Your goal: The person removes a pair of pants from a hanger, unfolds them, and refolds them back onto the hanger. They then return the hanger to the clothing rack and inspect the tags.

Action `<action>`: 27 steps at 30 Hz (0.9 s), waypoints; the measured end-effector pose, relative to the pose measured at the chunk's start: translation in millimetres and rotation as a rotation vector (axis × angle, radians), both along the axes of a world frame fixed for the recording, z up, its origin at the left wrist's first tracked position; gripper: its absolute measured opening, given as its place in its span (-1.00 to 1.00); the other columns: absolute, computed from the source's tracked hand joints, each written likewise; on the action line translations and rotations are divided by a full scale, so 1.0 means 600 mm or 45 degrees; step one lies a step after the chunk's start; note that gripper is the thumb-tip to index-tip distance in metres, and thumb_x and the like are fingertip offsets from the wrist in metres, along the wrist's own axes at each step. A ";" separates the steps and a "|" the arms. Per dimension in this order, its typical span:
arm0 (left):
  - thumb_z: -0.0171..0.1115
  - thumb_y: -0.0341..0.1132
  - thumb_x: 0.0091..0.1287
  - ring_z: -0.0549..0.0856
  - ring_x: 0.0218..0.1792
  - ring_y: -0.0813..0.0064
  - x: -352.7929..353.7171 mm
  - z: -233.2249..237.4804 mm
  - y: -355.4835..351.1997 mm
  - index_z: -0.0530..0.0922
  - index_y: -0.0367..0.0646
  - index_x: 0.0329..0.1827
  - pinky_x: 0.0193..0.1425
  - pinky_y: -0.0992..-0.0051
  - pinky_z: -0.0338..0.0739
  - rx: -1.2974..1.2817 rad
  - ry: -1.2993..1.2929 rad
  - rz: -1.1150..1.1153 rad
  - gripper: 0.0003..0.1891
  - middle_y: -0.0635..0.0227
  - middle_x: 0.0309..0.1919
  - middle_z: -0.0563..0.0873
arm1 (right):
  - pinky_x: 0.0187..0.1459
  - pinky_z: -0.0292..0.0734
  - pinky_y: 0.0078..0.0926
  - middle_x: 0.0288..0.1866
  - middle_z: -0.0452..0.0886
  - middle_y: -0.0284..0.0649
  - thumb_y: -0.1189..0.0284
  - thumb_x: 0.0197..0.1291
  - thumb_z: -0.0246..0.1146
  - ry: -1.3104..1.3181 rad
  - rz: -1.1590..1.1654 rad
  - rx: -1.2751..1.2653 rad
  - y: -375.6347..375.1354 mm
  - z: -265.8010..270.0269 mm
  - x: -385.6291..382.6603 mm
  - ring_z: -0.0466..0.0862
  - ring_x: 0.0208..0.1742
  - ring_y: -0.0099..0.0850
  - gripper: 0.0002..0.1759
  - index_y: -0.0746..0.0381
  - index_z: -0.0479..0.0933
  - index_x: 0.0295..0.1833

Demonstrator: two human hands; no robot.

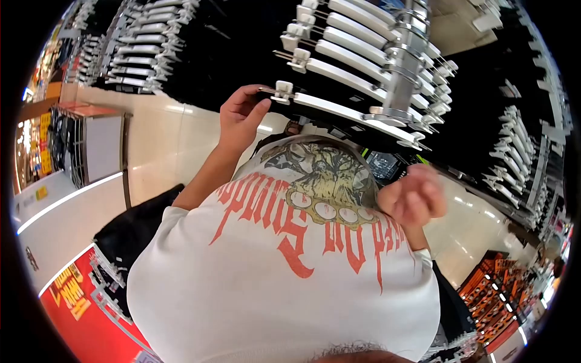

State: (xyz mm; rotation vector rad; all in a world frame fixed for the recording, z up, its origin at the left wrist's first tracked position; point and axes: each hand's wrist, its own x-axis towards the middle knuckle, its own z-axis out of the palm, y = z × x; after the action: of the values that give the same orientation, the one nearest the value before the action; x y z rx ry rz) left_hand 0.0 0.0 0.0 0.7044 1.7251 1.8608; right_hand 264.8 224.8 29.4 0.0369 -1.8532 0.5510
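My left hand [245, 118] is at the near end of the front white clip hanger [339, 109], with curled fingers and thumb at the tip of its metal bar. Black garments [321, 124] hang from this hanger by its clips. Behind it, several more white clip hangers [351, 54] line the chrome rail [402, 81]. My right hand [417, 196] is raised in front of my shirt, apart from the rail. Its fingers look bent but are smeared by motion, and no held thing can be made out.
More racks of black clothing on white hangers stand at the upper left [142, 48] and at the right [514, 157]. A white display counter [72, 206] is at the left. A red sign [72, 302] and an orange goods display [493, 284] lie lower down.
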 end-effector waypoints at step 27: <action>0.54 -0.50 0.17 0.71 -0.26 0.50 -0.042 -0.001 0.052 0.69 -0.28 -0.12 -0.25 0.60 0.56 0.196 0.550 -0.189 -0.76 0.28 -0.18 0.71 | -0.17 0.63 -0.28 -0.05 0.70 -0.11 0.39 0.12 0.48 -1.190 0.138 0.000 -0.053 0.118 -0.260 0.72 -0.14 -0.12 -0.54 0.29 0.60 0.13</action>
State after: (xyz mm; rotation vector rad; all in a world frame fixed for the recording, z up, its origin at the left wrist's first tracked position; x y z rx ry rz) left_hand -25.2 31.3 -0.6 1.3403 1.7293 1.8459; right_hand 109.0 192.7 100.1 -0.1459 -2.7693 0.7110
